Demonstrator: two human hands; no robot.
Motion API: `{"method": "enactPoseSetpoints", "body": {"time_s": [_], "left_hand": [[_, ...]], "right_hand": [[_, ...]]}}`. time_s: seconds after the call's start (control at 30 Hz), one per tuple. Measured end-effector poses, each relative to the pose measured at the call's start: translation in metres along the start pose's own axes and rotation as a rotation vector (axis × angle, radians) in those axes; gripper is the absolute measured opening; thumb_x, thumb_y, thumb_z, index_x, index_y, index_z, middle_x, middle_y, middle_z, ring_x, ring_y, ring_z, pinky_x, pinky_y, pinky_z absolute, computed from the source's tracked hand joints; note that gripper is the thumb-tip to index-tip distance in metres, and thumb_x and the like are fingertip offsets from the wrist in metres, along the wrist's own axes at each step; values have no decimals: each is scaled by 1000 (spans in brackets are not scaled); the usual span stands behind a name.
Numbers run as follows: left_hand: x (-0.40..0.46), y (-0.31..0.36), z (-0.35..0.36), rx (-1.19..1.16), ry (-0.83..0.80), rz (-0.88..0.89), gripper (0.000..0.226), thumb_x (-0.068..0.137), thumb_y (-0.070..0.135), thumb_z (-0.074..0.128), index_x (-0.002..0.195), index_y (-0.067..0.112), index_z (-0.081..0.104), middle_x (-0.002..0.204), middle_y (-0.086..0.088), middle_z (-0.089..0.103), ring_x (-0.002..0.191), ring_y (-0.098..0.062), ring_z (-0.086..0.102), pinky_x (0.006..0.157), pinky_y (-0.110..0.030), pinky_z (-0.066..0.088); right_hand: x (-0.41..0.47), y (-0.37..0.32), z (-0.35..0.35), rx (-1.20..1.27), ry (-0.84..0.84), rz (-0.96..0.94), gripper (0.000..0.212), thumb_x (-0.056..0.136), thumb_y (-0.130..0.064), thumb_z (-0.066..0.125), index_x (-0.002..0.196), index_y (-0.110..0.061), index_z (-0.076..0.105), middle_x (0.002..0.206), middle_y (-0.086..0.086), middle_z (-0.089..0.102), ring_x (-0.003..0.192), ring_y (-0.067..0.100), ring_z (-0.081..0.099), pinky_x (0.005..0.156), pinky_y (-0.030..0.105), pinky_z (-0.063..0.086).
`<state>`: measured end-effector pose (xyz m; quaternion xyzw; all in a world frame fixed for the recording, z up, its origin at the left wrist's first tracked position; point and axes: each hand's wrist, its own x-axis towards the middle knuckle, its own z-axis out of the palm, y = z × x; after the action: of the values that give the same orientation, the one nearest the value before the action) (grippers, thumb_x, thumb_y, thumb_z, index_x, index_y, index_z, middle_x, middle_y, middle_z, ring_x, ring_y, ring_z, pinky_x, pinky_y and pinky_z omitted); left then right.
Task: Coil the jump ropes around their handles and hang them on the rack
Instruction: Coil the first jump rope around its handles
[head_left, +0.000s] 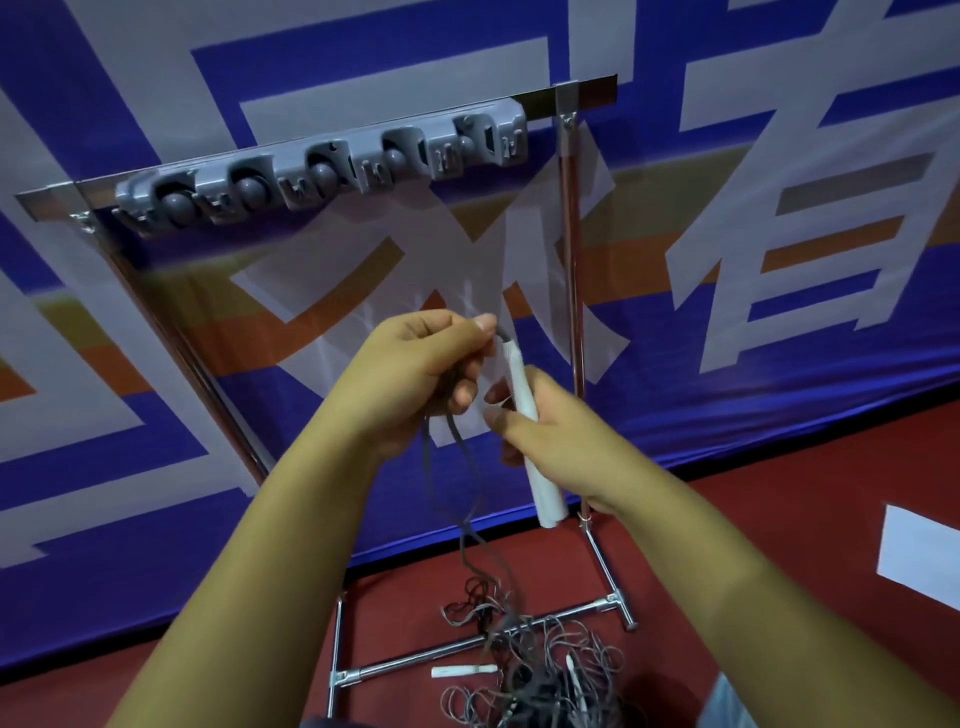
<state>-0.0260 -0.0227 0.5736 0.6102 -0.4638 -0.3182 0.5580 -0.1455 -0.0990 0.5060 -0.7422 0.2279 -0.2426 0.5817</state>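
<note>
below my wrists, on the red floor (779, 519), the rest of the jump ropes (545, 670) lie in a tangled heap over the stand's foot bar (467, 644), one loose white handle (462, 671) just beside it. my right hand (550, 431) is wrapped around a white handle (524, 410), fingers curled round its middle; my left hand (415, 374) pinches the dark cord (457, 447) right where it leaves the handle's top, thumb pressed down. the cord hangs from my fingers in a slack loop down to the heap. it looks light, limp and prone to snagging, so i judge i should hold close to the handle and wind tight. ahead there is open room up to the rack (322, 166), its grey hooks unoccupied, with the steel upright (571, 249) just past my right fingers.
</note>
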Motion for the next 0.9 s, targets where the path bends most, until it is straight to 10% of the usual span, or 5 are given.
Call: {"method": "enactPoseSetpoints", "body": {"time_s": [0.13, 0.9], "left_hand": [[2, -4, -1, -53, -9, -43, 21, 92, 22, 56, 78, 7, 61, 56, 0, 52, 44, -9, 48, 43, -17, 41], [-58, -59, 11, -383, -158, -217, 25, 82, 30, 58, 70, 9, 64, 53, -4, 47, 45, -14, 49, 47, -21, 43]], "right_hand": [[-4, -1, -5, 99, 42, -27, 2, 96, -21, 55, 95, -23, 56, 79, -5, 64, 70, 0, 63, 72, 25, 50], [-5, -11, 7, 787, 183, -184, 7, 95, -17, 53, 90, -12, 52, 63, -7, 52, 59, 8, 52, 63, 28, 50]]}}
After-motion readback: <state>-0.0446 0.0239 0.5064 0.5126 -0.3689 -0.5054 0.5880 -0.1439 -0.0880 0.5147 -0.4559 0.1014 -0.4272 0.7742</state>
